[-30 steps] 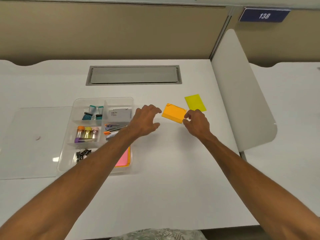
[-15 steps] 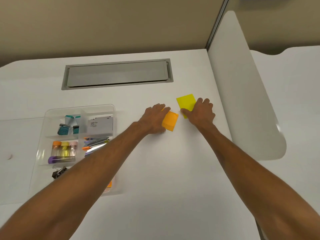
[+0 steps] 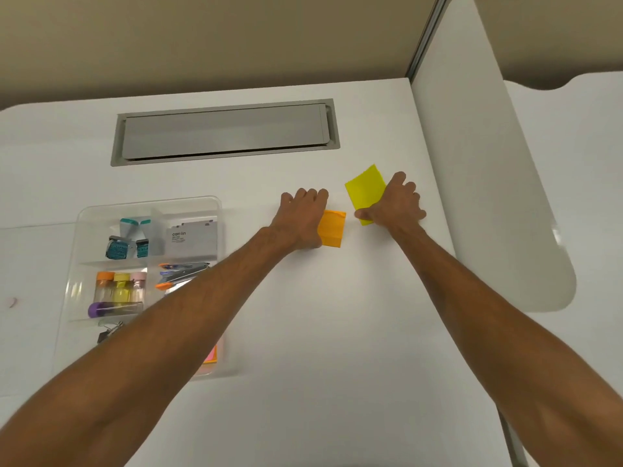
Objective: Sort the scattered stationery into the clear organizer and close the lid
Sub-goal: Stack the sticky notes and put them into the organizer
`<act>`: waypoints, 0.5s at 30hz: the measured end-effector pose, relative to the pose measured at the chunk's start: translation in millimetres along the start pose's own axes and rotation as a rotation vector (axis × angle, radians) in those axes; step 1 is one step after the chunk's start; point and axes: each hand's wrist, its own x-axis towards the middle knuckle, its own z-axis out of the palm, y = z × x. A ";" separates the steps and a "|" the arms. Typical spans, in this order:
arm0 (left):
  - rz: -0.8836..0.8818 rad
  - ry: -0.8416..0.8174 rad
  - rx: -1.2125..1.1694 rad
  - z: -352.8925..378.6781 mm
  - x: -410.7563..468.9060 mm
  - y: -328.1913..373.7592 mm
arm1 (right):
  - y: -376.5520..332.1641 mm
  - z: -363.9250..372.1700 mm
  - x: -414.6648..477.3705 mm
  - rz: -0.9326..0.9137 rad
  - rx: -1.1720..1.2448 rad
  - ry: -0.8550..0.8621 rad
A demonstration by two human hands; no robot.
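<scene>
My left hand [image 3: 301, 219] grips the left side of an orange sticky-note pad [image 3: 332, 229] on the white desk. My right hand [image 3: 392, 205] holds a yellow sticky-note pad [image 3: 365, 188], thumb under its near edge and fingers along its right side. The clear organizer [image 3: 215, 203] lies to the left, partly hidden by my left forearm. It holds teal-capped stamps [image 3: 124, 242], a grey staple box [image 3: 190, 239], small coloured bottles [image 3: 118, 288], a stapler with orange tips [image 3: 180, 273], black binder clips [image 3: 108, 333] and pink and orange notes [image 3: 210, 355].
The organizer's clear lid [image 3: 30, 298] lies flat on the desk to the left of the tray. A grey cable hatch [image 3: 224, 133] is set into the desk behind. A white divider panel [image 3: 482, 183] stands along the right side, close to my right hand.
My right hand let go of the orange pad and moved right onto the yellow pad. My left hand closed on the orange pad. The camera tilted down and forward.
</scene>
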 end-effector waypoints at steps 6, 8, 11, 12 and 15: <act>-0.047 0.073 -0.196 1.4 -19.5 0.2 | 4.3 -3.8 -15.9 -0.069 0.159 0.030; -0.055 0.071 -0.216 -1.1 -29.4 -4.1 | 6.0 -5.6 -24.7 -0.132 0.147 0.046; -0.078 0.103 -0.311 -8.3 -47.3 -15.3 | 8.1 -8.1 -39.3 -0.204 0.133 0.045; -0.090 0.115 -0.350 -11.7 -53.3 -20.2 | 8.4 -8.8 -43.2 -0.221 0.162 0.040; -0.130 0.158 -0.438 -24.7 -84.8 -41.3 | 4.5 -9.7 -64.5 -0.309 0.271 0.017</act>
